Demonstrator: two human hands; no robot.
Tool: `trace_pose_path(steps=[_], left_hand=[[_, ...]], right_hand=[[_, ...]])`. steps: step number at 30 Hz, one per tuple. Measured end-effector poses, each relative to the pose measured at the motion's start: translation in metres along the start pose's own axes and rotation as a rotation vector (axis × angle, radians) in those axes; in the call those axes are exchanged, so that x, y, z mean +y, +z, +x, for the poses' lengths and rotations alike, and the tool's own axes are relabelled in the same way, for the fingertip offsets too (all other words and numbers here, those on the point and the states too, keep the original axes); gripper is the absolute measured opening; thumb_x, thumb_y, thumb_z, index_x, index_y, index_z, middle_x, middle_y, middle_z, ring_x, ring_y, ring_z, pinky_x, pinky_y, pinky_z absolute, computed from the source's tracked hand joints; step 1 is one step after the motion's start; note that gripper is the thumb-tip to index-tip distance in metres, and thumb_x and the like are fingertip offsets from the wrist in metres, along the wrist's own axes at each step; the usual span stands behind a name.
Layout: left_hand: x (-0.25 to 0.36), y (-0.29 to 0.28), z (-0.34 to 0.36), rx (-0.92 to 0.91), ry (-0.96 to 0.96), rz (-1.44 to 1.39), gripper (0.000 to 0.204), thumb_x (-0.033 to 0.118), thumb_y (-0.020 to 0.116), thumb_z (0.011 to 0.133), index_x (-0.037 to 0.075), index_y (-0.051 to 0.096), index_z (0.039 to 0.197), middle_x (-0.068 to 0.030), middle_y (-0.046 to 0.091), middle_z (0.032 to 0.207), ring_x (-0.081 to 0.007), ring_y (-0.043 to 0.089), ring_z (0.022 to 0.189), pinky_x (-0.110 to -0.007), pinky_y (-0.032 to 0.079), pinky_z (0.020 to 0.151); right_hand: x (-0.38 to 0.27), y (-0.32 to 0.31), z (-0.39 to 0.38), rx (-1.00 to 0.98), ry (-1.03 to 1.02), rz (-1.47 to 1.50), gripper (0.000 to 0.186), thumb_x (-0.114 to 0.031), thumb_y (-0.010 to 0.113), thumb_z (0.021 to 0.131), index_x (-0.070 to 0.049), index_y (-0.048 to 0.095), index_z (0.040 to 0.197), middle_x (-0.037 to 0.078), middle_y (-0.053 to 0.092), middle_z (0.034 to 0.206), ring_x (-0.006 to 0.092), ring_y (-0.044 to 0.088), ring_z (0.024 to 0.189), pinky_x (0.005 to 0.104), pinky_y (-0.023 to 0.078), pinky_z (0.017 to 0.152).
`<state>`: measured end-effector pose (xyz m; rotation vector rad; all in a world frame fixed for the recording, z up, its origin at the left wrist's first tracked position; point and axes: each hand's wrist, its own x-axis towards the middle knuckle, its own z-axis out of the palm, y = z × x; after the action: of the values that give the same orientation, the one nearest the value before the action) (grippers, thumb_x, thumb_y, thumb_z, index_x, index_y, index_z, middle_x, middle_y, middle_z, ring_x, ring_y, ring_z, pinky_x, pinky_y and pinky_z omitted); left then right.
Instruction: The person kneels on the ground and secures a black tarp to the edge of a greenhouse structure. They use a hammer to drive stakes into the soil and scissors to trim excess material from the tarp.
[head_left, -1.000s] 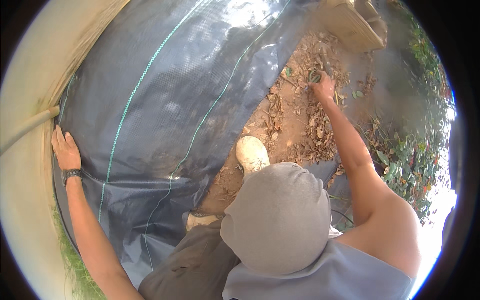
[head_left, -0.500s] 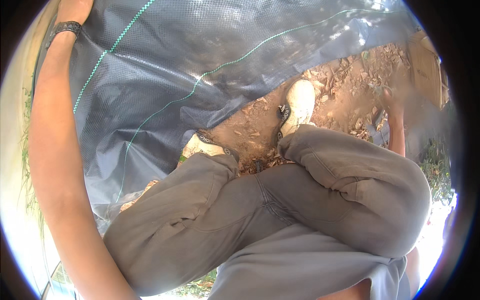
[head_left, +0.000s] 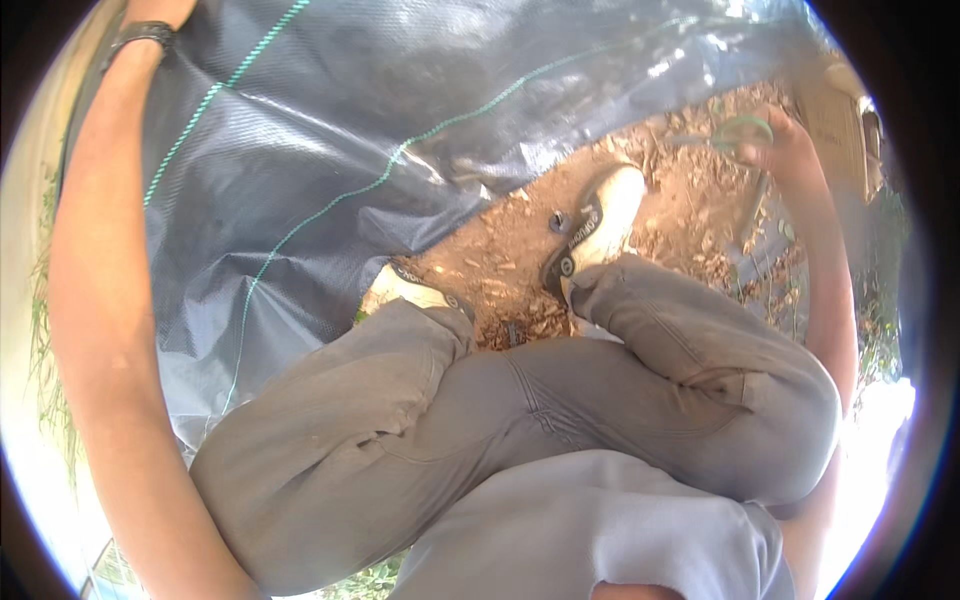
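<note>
Dark woven ground-cover fabric (head_left: 330, 130) with green stitched lines spreads over the upper left and middle. My left hand (head_left: 162, 10) reaches to its far left side, a dark band on the wrist; the fingers are cut off by the picture's top edge, so their grip is hidden. On the right, my right hand (head_left: 788, 150) is closed around green-handled scissors (head_left: 718, 137), blurred, pointing left toward the fabric. The scissors are above the soil, apart from the cloth as far as the blur shows.
My light shoes (head_left: 610, 210) stand on brown soil (head_left: 500, 245) with dry leaves, along the fabric's ragged edge. A small dark round object (head_left: 558, 220) lies beside the right shoe. A cardboard box (head_left: 840, 130) stands at the far right.
My right hand has risen from low beside the leaves, with the green-handled scissors now showing in it. My right shoe has shifted slightly; my left arm stays nearly where it was.
</note>
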<state>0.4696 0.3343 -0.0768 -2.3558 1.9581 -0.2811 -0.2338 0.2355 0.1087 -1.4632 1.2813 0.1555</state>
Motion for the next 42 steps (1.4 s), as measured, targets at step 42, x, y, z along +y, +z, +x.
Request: trace_pose_path(steps=[42], left_hand=[[0.079, -0.084, -0.037, 0.429, -0.330, -0.603, 0.041, 0.021, 0.066, 0.094, -0.006, 0.059, 0.123, -0.0245, 0.052, 0.143, -0.0403, 0.042, 0.142, -0.048, 0.034, 0.121]], right_hand=[[-0.395, 0.293, 0.229, 0.431, -1.175, -0.840, 0.020, -0.011, 0.064, 0.095, -0.003, 0.059, 0.113, 0.024, 0.072, 0.087, 0.0444, 0.069, 0.088, 0.0555, 0.053, 0.077]])
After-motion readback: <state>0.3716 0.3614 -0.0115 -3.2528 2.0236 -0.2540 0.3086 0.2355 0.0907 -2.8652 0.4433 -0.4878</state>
